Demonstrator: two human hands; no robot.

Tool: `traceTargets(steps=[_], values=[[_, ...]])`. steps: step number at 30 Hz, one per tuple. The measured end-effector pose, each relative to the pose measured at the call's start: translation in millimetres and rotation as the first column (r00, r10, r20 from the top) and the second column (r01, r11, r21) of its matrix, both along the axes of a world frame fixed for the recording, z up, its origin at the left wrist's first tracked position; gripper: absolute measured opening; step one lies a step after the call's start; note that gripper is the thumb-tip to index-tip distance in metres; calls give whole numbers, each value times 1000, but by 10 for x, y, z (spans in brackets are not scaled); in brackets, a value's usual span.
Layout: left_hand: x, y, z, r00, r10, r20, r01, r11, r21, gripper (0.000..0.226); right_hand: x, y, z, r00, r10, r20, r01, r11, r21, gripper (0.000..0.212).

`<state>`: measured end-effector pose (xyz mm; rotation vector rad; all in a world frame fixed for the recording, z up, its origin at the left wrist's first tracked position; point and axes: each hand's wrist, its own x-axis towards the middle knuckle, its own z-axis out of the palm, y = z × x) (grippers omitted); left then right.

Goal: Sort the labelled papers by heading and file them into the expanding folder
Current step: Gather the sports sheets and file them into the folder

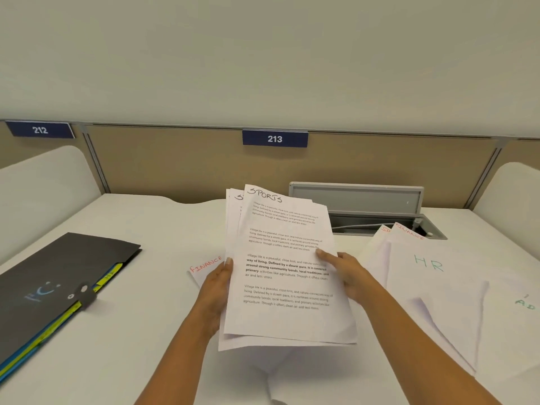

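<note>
Several sheets headed SPORTS (286, 273) are held up off the desk (146, 346) between both hands, fanned a little, so a second heading peeks out behind the top page at its upper left. From my remote seat I see the left hand (217, 283) gripping the stack's left edge. Its thumb lies on the front about halfway up and its fingers are hidden behind the paper. The right hand (347, 276) grips the right edge the same way, thumb pressed onto the printed text.

Just beyond the left hand, and partly covered by it, a FINANCE sheet (204, 268) with red lettering lies flat on the desk. Well out to the left of that hand lies the expanding folder (58, 285), dark grey and flat, with blue and yellow-green dividers showing along its near edge.

To the right of the right hand sits a loose HR pile (429, 276), its top heading in green, with red headings poking out at the far edge. Farther right, at the frame's edge, I read AD on another sheet (523, 305).

Beyond the held stack a grey cable hatch (356, 200) stands open. Above it is the 213 plate (274, 138), with the 212 plate (39, 130) far to the left.
</note>
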<state>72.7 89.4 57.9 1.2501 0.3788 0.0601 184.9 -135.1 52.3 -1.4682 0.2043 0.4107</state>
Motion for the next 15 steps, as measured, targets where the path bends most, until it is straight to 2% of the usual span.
traceTargets(steps=[3,8,12,15], values=[[-67,52,27,1000,19,-5,-19,1000,-18,36,-90,38,-18,995,99,-31,-96,991,90,41],[-201,168,87,998,-42,38,44,997,-63,34,-222,97,-2,988,105,115,-119,985,123,39],[-315,289,136,993,-44,109,38,998,59,22,-430,204,61,966,117,229,-152,978,141,34],[-428,409,176,990,-19,138,7,996,87,21,-586,339,151,947,145,285,-195,968,157,29]])
